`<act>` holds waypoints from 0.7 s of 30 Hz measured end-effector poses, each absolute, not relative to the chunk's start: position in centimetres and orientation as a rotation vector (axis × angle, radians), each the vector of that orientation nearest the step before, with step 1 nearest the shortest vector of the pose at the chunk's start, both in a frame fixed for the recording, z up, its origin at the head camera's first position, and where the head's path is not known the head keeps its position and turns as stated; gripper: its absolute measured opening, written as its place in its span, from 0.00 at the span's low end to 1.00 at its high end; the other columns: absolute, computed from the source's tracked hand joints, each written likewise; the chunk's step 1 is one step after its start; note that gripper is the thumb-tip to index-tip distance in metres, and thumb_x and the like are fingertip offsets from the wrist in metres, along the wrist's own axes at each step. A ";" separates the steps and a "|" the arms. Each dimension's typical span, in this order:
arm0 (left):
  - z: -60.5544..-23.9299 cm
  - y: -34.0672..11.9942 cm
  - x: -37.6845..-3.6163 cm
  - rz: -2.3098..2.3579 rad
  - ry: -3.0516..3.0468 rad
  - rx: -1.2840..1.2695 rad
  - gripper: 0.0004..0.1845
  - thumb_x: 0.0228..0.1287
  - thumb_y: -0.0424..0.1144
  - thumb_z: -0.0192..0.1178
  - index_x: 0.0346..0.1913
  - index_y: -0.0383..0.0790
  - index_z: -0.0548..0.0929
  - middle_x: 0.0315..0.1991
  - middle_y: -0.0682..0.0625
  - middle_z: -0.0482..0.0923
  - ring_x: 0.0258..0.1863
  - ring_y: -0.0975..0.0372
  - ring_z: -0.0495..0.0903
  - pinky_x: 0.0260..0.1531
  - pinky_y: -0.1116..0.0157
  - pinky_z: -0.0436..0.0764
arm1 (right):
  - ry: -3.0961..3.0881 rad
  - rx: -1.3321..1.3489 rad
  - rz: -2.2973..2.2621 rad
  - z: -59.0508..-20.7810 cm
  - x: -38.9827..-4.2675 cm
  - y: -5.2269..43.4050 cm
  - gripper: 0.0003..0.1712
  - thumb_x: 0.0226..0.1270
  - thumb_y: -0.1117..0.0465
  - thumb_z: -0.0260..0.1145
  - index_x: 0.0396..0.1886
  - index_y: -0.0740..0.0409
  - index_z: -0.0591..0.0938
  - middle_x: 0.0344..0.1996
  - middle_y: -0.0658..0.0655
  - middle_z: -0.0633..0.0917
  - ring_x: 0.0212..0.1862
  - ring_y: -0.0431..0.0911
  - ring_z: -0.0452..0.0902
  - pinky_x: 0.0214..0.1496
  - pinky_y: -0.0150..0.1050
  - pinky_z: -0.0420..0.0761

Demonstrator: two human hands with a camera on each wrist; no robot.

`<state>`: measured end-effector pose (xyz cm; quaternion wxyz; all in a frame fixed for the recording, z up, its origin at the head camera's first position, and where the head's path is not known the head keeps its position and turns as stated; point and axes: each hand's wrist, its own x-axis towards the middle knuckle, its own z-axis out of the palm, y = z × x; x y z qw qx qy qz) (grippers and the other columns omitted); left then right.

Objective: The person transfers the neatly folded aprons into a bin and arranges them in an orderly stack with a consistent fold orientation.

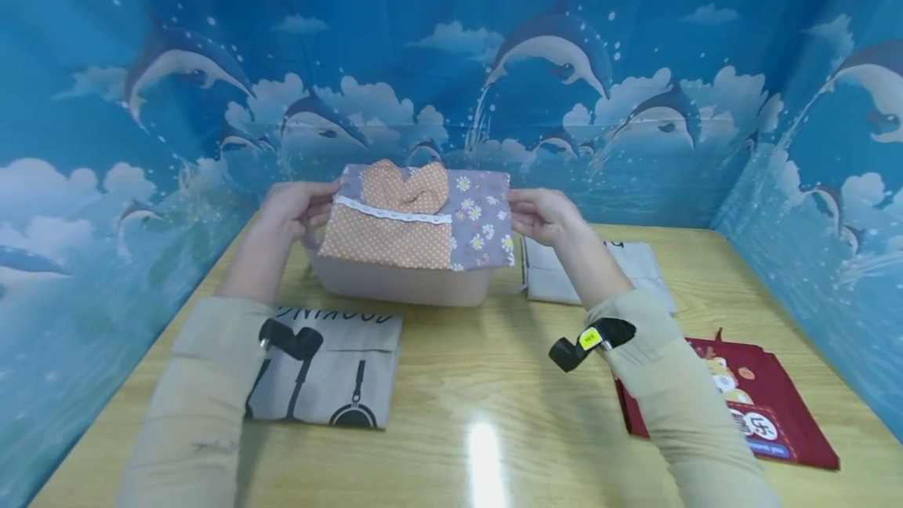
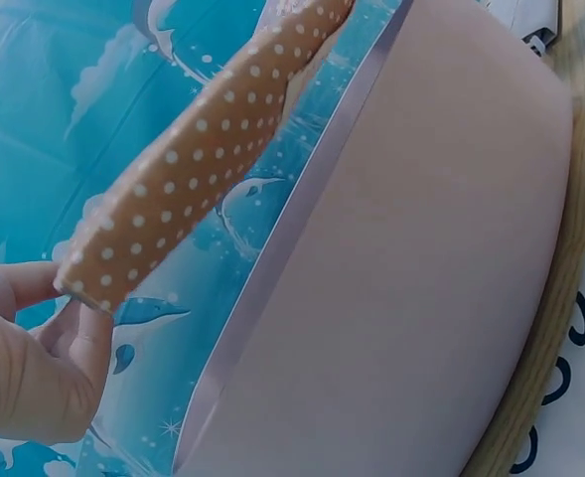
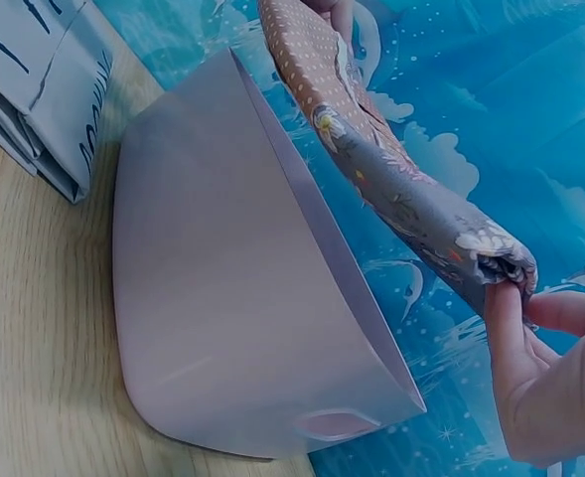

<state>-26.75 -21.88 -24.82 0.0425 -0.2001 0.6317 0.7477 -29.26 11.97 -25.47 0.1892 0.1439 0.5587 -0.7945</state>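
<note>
Fingers (image 2: 78,338) of the left hand (image 1: 292,210) pinch the left edge of a folded apron (image 1: 419,218) (orange dots, grey flowers), held over a tub (image 1: 398,284) on the table (image 1: 494,351). The right hand (image 1: 539,214) pinches its right edge. A grey cloth (image 1: 331,371) lies near left, a pale one (image 1: 635,269) and a red one (image 1: 769,406) right.

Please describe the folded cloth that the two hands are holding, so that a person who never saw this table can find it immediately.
On the wooden table a pale plastic tub stands near the far edge. Above it, the left hand and right hand hold the folded cloth by its two ends. Unlike the grey and red folded pieces lying flat nearby, it is half orange with white dots and half grey with daisies, with a lace strip.
</note>
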 end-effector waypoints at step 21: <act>-24.9 -21.8 -28.0 2.363 1.951 -0.612 0.12 0.62 0.26 0.56 0.47 0.38 0.78 0.16 0.52 0.79 0.16 0.66 0.79 0.24 0.73 0.81 | 1.724 0.488 -2.176 -25.9 -31.4 10.4 0.23 0.65 0.67 0.60 0.61 0.59 0.73 0.29 0.56 0.82 0.23 0.43 0.82 0.27 0.30 0.81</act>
